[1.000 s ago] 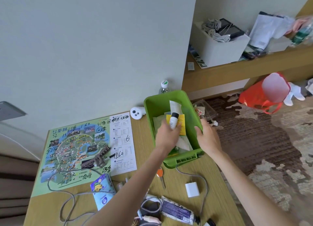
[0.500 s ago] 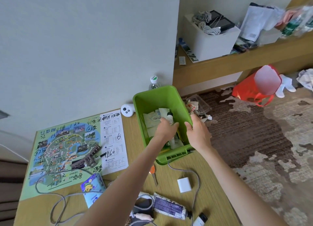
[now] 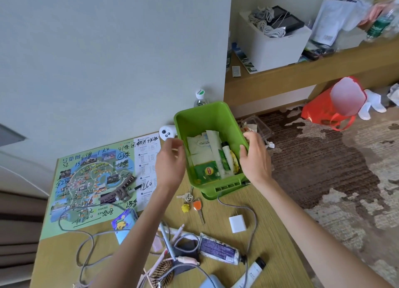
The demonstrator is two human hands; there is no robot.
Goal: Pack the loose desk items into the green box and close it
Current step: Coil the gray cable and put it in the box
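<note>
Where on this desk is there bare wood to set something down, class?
Bare wood lies right of the white charger, toward the desk edge, and below the map, at the near-left corner. The near middle is crowded with tubes and a hairbrush.

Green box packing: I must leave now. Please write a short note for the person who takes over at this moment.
Left hand: open, holds nothing, beside the left wall of the green box.
Right hand: fingers grip the box's right wall.
Done: sachets, tea packet and white tube lie in the box.
Left: keys, charger, purple tube, hairbrush on the desk go in; then close it. No lid in view.
</note>
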